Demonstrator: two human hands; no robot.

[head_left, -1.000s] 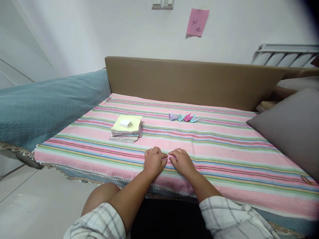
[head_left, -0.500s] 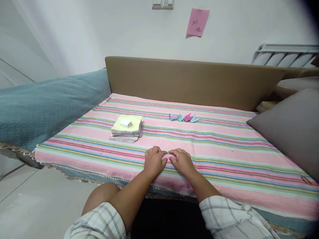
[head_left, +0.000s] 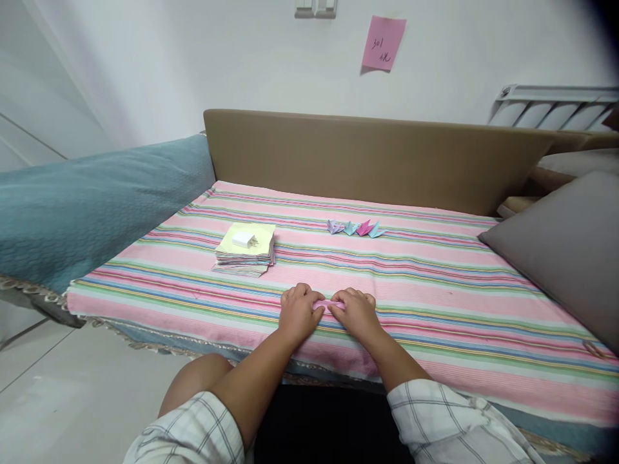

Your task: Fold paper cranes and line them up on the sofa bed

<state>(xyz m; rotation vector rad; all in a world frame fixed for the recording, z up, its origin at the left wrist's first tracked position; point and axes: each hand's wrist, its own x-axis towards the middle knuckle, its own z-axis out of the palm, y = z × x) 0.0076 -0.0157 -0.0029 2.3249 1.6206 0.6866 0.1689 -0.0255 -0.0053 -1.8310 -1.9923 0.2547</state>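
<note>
A small folded piece of pink paper (head_left: 325, 305) lies low over the striped cloth, mostly covered by my fingers. My left hand (head_left: 298, 310) pinches its left end between thumb and index finger. At its right end, my right hand (head_left: 356, 310) grips it the same way, thumb toward me. Farther back stands a row of several folded paper cranes (head_left: 355, 228), purple, light blue and magenta. To the left rests a stack of square paper sheets (head_left: 244, 258), pale yellow on top, with a white plug adapter (head_left: 244, 240) lying on it.
A pink striped cloth (head_left: 425, 290) covers the seat. Behind it rises a brown backrest (head_left: 358, 154); a blue-covered armrest (head_left: 111, 193) bounds the left, and a grey cushion (head_left: 565, 238) the right. A pink note (head_left: 383, 44) hangs on the wall.
My right hand has shifted slightly right along the pink paper, so the gap between my fingertips is wider. The left hand stays nearly in place.
</note>
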